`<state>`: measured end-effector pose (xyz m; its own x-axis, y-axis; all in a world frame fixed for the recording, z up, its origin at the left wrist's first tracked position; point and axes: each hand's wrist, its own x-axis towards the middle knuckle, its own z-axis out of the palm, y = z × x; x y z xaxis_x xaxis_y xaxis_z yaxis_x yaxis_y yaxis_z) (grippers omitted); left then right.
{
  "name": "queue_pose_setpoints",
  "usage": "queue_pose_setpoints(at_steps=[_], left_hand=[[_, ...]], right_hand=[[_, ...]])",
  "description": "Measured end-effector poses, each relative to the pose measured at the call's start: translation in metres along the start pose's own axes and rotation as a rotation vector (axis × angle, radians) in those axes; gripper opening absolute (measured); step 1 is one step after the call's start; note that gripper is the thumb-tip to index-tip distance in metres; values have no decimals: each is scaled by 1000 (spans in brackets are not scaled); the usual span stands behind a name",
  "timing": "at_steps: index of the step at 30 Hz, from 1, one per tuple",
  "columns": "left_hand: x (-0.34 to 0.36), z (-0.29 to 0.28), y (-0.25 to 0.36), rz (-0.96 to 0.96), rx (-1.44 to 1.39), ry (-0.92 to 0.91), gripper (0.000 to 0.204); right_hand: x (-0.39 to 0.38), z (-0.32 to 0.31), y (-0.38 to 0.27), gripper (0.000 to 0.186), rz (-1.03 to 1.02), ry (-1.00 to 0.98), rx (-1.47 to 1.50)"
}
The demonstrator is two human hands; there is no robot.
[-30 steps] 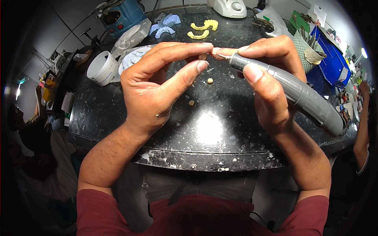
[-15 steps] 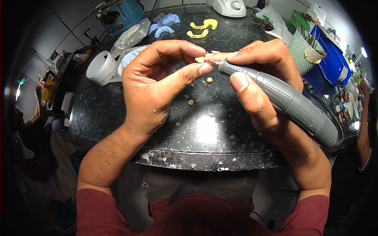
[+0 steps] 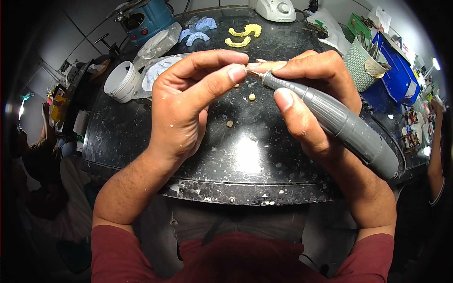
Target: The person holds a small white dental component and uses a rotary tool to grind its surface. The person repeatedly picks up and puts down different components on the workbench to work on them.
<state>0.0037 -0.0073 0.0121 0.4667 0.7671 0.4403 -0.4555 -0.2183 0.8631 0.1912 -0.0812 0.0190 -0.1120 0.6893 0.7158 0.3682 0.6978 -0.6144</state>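
My left hand pinches a tiny piece between thumb and forefinger; the piece itself is hidden by the fingertips. My right hand grips a grey rotary handpiece like a pen, its thin metal tip touching the spot where my left fingertips meet. Both hands hover above a black speckled worktop. Two small tan bits lie on the worktop just below the hands.
At the back lie yellow arch-shaped casts, pale blue casts and a clear plastic bag. A white cup stands at left, a blue machine behind it. A green woven holder and blue bin sit right. Another person's arm shows at the far right.
My right hand has slid the handpiece slightly left and lower, keeping its tip at my left fingertips. My left hand has barely shifted its pinch.
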Motion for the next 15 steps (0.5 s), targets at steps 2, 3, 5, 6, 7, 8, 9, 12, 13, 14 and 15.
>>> queue_pose_setpoints(at_steps=[2,3,5,6,7,8,9,12,13,14,15], left_hand=[[2,-1,0,-73,-92,6,22],[2,-2,1,-146,-182,13,23],[2,-3,2,-164,-216,12,24],[2,-3,1,-184,-252,11,25],[3,-4,1,-184,-252,11,25],[3,-5,1,-175,-256,-16,25],[3,-6,1,-165,-259,-41,25],[4,-7,0,-134,-245,-75,24],[3,-6,0,-134,-246,-77,24],[3,-4,-1,-132,-225,-67,26],[2,-4,-1,-130,-203,-57,28]], right_hand=[[0,0,0,20,-24,1,-8],[0,0,-3,19,-9,6,31],[0,1,-4,19,5,11,68],[0,1,-4,19,-10,24,54],[0,2,-3,19,-26,36,41],[0,2,-2,19,-26,36,42],[1,2,0,20,-52,34,42],[1,4,-1,22,-70,46,53],[1,4,-2,24,-62,59,66],[1,3,-1,24,-60,59,66],[1,3,-1,24,-61,52,47]])
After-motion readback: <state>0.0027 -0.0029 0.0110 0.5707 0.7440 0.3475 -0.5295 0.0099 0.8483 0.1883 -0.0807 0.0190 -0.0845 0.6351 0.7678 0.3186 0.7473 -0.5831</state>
